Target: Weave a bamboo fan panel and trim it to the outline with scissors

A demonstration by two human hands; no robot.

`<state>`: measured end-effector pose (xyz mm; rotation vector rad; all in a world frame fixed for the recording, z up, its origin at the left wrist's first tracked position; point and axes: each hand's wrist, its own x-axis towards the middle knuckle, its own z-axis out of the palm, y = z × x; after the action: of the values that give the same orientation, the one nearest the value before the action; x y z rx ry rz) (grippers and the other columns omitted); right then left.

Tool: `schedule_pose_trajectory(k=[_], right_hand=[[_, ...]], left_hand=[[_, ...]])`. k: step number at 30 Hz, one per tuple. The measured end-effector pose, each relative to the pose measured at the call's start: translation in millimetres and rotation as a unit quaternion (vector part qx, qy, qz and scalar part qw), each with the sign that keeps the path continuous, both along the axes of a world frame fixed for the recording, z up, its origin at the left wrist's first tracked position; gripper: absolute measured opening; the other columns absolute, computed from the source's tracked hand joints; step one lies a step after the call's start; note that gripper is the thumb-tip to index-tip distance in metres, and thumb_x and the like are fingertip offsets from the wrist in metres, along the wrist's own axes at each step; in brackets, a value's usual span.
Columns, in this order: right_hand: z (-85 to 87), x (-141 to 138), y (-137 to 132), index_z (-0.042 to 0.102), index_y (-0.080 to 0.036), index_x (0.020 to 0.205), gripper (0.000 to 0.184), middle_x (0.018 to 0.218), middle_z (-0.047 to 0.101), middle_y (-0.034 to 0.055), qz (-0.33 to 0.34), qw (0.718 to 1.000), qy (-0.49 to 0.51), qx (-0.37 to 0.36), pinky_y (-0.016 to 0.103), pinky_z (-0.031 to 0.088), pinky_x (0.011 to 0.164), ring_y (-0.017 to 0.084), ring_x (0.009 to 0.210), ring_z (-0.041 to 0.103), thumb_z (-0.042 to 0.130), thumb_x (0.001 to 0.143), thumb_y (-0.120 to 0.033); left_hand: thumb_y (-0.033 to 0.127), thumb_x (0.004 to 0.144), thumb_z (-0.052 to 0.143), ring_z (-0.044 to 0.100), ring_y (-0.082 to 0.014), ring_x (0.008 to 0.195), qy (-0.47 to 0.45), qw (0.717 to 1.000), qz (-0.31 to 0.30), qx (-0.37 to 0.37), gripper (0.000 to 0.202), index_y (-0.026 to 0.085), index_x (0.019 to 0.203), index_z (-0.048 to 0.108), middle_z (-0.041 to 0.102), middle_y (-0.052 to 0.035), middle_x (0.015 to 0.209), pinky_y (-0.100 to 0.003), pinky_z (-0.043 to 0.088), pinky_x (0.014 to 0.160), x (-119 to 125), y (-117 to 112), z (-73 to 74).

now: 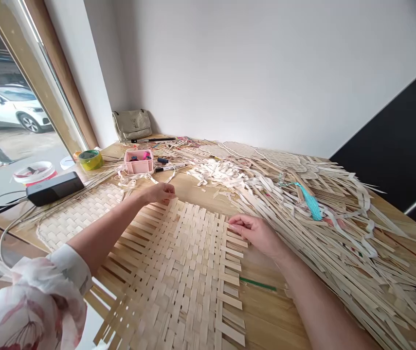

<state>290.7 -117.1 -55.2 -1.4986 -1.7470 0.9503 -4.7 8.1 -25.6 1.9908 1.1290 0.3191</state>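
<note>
Window (14,112): v bright daylight, L side
Wall (229,73): soft shadow nr L corner
Woven mat (189,257): sharp, lit p. evenly
Black panel (393,131): glare streak, low R
Edges: wide-angle lean, btm R strips (412,304) blurry tbh

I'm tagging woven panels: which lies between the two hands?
The foreground panel, strip ends jutting from both sides; the smoother-edged panel lies beyond the left forearm.

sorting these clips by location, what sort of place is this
Probably a weaving workshop or craft room: a wooden table carries a big heap of loose strips, beside a woven mat with free strip ends.
</note>
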Motion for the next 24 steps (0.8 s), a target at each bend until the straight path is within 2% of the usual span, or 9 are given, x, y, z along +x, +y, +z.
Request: schedule_pose_trajectory(k=[5, 10, 13, 18, 24], right_hand=[[2.6, 4, 1, 0.064, -0.020, 0.079, 0.022, 0.076, 0.067, 0.0052, -0.020, 0.997, -0.050, 0.060, 0.032, 0.047, 0.067, 0.021, 0.072, 0.061, 0.055, 0.074, -0.040], [1.8, 3, 5, 0.067, -0.022, 0.079, 0.018, 0.088, 0.070, 0.0069, -0.038, 0.991, -0.087, 0.099, 0.039, 0.047, 0.080, 0.026, 0.084, 0.063, 0.054, 0.071, -0.030], [0.0, 4, 7, 0.068, -0.023, 0.082, 0.020, 0.088, 0.071, 0.0062, -0.043, 0.990, -0.092, 0.102, 0.039, 0.049, 0.078, 0.025, 0.083, 0.064, 0.052, 0.074, -0.032], [-2.2, 5, 12, 0.069, -0.022, 0.080, 0.022, 0.082, 0.072, 0.0046, -0.046, 0.987, -0.096, 0.123, 0.036, 0.053, 0.071, 0.023, 0.076, 0.066, 0.052, 0.076, -0.035], [-0.2, 8, 17, 0.068, -0.022, 0.082, 0.019, 0.085, 0.071, 0.0048, 0.000, 0.966, -0.202, 0.163, 0.034, 0.051, 0.070, 0.022, 0.077, 0.065, 0.050, 0.077, -0.026]], left_hand=[[0.021, 0.070, 0.053, 0.039, -0.0119, 0.057, 0.055, 0.995, -0.003, 0.086, 0.015, 0.017, 0.057, 0.046, 0.041, 0.0019, 0.055, -0.025, 0.033, 0.060, 12, 8, 2.8], [0.018, 0.077, 0.046, 0.048, -0.0153, 0.072, 0.080, 0.981, -0.010, 0.177, 0.012, 0.018, 0.066, 0.046, 0.052, -0.0029, 0.075, -0.025, 0.036, 0.070, 9, 2, -5.0], [0.018, 0.081, 0.043, 0.052, -0.0153, 0.076, 0.117, 0.968, -0.019, 0.220, 0.010, 0.019, 0.073, 0.048, 0.057, -0.0043, 0.084, -0.024, 0.040, 0.072, 6, 1, -11.1], [0.014, 0.080, 0.042, 0.056, -0.0133, 0.078, 0.116, 0.967, -0.006, 0.225, 0.009, 0.018, 0.081, 0.050, 0.059, -0.0012, 0.083, -0.022, 0.043, 0.072, 4, 5, -13.2], [0.015, 0.081, 0.043, 0.058, -0.0128, 0.077, 0.120, 0.966, -0.029, 0.227, 0.009, 0.018, 0.082, 0.052, 0.061, -0.0010, 0.082, -0.021, 0.043, 0.069, 3, 5, -10.7]])
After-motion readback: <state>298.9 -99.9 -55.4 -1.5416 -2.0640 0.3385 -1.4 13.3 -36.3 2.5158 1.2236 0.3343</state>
